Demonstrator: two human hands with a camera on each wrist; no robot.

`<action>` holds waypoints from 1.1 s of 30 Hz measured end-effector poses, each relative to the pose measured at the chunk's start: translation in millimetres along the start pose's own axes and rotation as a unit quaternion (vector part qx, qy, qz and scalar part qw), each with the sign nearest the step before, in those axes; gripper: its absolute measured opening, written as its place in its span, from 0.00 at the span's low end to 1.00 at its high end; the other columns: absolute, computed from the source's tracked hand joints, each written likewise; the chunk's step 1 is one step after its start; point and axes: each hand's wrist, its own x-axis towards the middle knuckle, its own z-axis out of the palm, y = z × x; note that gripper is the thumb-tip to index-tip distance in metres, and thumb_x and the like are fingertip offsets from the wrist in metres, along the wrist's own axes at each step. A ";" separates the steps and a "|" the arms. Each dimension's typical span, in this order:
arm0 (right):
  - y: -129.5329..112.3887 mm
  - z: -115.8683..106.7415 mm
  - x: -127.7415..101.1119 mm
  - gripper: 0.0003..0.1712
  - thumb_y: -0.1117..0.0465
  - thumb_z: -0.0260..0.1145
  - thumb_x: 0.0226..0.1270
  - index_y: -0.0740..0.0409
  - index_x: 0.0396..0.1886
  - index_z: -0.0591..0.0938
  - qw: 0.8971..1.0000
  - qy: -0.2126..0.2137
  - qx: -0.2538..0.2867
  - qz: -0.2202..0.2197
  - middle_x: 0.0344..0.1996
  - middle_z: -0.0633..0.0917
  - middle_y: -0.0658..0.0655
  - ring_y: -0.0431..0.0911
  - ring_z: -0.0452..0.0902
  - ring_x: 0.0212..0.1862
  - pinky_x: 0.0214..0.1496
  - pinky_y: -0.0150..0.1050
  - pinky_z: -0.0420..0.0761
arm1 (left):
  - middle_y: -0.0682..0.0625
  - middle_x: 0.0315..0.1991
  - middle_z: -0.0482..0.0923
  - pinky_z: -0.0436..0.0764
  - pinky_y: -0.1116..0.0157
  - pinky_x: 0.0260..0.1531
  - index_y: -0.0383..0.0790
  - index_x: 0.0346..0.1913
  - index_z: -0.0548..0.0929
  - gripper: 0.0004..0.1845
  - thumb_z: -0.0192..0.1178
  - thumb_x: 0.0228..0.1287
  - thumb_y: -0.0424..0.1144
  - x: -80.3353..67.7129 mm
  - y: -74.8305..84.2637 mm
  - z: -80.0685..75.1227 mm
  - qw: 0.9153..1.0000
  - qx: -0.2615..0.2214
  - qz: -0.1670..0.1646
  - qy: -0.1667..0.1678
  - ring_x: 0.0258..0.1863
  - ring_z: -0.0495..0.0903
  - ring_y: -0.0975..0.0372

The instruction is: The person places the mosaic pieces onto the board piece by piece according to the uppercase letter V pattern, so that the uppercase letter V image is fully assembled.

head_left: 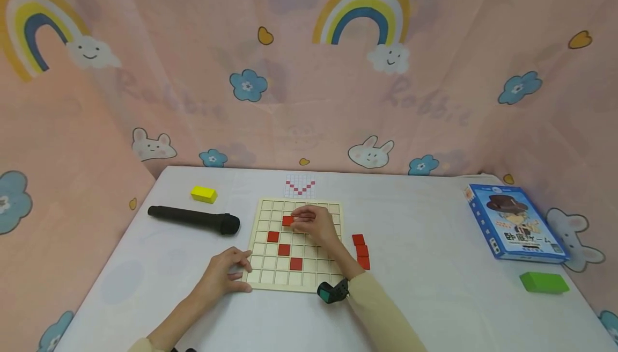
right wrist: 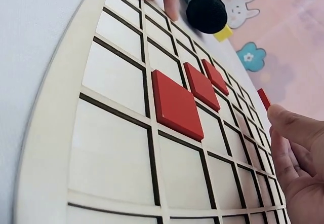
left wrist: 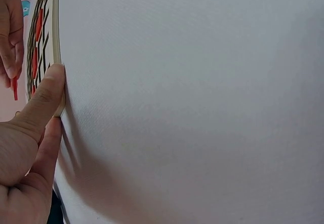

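Note:
A pale wooden grid board (head_left: 270, 277) lies on the white table with three red square tiles in its cells; the nearest tile (right wrist: 177, 105) shows large in the right wrist view. My right hand (head_left: 311, 223) pinches another red tile (head_left: 287, 220) between thumb and fingers, over the board's upper part. In the right wrist view, that held tile (right wrist: 264, 99) is tilted above the cells. My left hand (head_left: 224, 271) grips the board's near left corner, thumb (left wrist: 48, 89) along the near edge and a finger at the side.
Several loose red tiles (head_left: 360, 251) lie right of the board. A small grid card (head_left: 300, 186) with a red V pattern lies behind it. Leftward are a black microphone (head_left: 193, 219) and yellow block (head_left: 204, 194); far right, a blue box (head_left: 516, 223) and green block (head_left: 544, 282).

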 end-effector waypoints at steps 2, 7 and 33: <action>0.3 3.1 2.7 0.14 0.73 0.72 0.53 0.70 0.41 0.83 1.000 -0.010 -0.004 -0.008 0.37 0.86 0.65 0.55 0.84 0.41 0.43 0.35 0.86 | 0.44 0.43 0.78 0.85 0.71 0.37 0.38 0.27 0.79 0.19 0.78 0.31 0.26 0.1 0.3 0.0 1.000 0.002 0.000 0.000 0.57 0.75 0.42; -1.0 11.9 8.3 0.13 0.73 0.72 0.53 0.71 0.40 0.83 0.999 -0.028 -0.023 -0.019 0.36 0.86 0.66 0.55 0.85 0.40 0.42 0.34 0.86 | 0.45 0.42 0.78 0.85 0.71 0.38 0.38 0.27 0.79 0.19 0.78 0.31 0.25 0.6 0.6 1.0 1.000 0.005 -0.001 0.000 0.57 0.75 0.43; -6.7 41.0 20.8 0.11 0.73 0.73 0.53 0.70 0.37 0.83 0.997 -0.045 -0.061 -0.007 0.33 0.86 0.64 0.52 0.85 0.37 0.38 0.32 0.85 | 0.43 0.44 0.78 0.85 0.70 0.38 0.37 0.28 0.79 0.19 0.78 0.31 0.26 0.8 -1.8 0.8 1.000 -0.009 -0.004 -0.005 0.55 0.75 0.42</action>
